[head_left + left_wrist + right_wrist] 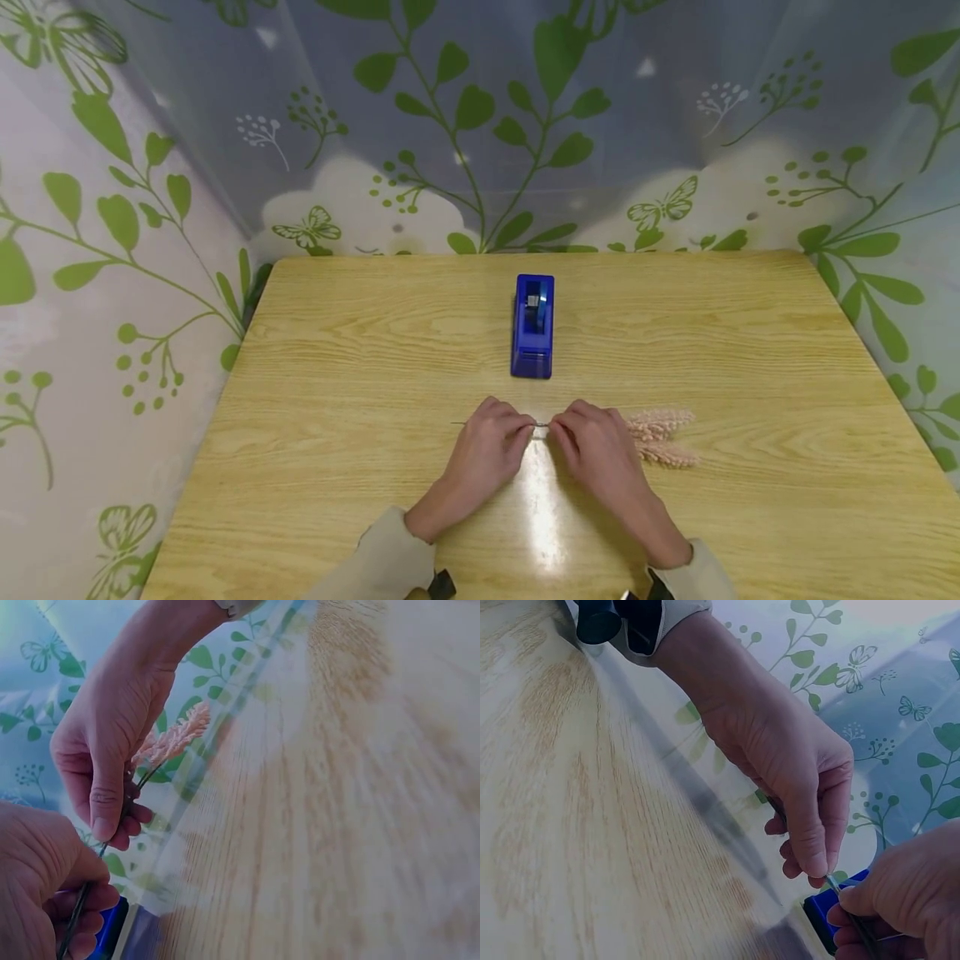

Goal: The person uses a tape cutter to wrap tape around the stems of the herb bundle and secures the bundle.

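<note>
Two pale pink, fluffy artificial flower sprigs (663,423) lie past my right hand (603,457), their dark thin stems running through its fingers. That hand pinches the stems between thumb and fingertips. My left hand (486,450) pinches the same stems (542,425) a short way to the left, and a thin end pokes out beyond it. In the left wrist view the pink flower head (172,739) shows behind the right hand (112,742). A short shiny bit of stem (832,883) shows between both hands in the right wrist view.
A blue tape dispenser (532,333) stands on the wooden table (337,333) just beyond the hands. A curtain (480,125) printed with green leaves and butterflies hangs behind the table and at its sides.
</note>
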{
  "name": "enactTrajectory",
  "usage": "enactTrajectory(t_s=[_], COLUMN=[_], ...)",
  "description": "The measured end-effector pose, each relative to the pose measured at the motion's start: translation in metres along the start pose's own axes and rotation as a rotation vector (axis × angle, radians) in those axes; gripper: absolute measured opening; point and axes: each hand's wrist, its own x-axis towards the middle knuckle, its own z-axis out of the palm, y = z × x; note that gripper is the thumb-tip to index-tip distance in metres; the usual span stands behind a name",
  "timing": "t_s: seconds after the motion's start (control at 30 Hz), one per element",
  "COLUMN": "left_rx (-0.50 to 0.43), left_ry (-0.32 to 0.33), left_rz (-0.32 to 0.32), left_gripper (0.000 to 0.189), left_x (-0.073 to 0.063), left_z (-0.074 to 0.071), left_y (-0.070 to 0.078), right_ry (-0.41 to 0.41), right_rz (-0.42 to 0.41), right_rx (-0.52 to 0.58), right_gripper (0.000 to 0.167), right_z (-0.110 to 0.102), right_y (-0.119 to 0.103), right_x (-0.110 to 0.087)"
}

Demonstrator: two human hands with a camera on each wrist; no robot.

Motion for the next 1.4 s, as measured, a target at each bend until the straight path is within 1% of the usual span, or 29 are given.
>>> enactTrajectory(t_s=[0.2, 0.33, 0.47, 0.57, 0.67, 0.77, 0.9, 1.1, 1.3, 1.4], left_rx=[0.032, 0.017, -0.003, -0.017, -0.031, -0.040, -0.048, -0.047, -0.036, -0.013], left_ry=[0.010, 0.017, 0.038, 0.059, 0.076, 0.087, 0.091, 0.092, 0.082, 0.064], left_rz=[-0.021, -0.032, -0.025, -0.010, 0.001, 0.008, 0.009, 0.001, -0.026, -0.039], left_gripper=[0.008, 0.007, 0.005, 0.004, 0.005, 0.006, 0.006, 0.006, 0.005, 0.004], left_x=[0.0006, 0.0018, 0.0032, 0.0036, 0.0037, 0.0039, 0.0048, 0.0058, 0.0055, 0.0052], left_z=[0.0002, 0.0005, 0.0004, 0.0008, 0.0017, 0.0025, 0.0027, 0.0029, 0.0028, 0.0031], left_y=[0.0026, 0.0027, 0.0021, 0.0012, -0.0002, -0.0012, -0.0018, -0.0019, -0.0005, 0.0009], right_ry=[0.028, 0.046, 0.057, 0.046, 0.009, -0.021, -0.007, 0.037, 0.060, 0.068], right_rz=[-0.024, -0.038, -0.043, -0.032, -0.020, -0.020, -0.037, -0.054, -0.069, -0.077], right_rx=[-0.010, -0.024, -0.030, -0.029, -0.046, -0.069, -0.070, -0.037, -0.049, -0.055], right_gripper=[0.007, 0.007, 0.007, 0.006, 0.001, 0.006, 0.001, 0.008, 0.006, 0.006], right_z=[0.0019, 0.0039, 0.0051, 0.0051, 0.0044, 0.0049, 0.0060, 0.0083, 0.0096, 0.0095], right_y=[0.0011, 0.0026, 0.0035, 0.0028, 0.0011, 0.0005, 0.0016, 0.0046, 0.0071, 0.0075], right_x=[-0.0001, -0.0004, -0.0005, -0.0002, -0.0004, -0.0014, -0.0018, -0.0012, -0.0005, 0.0000])
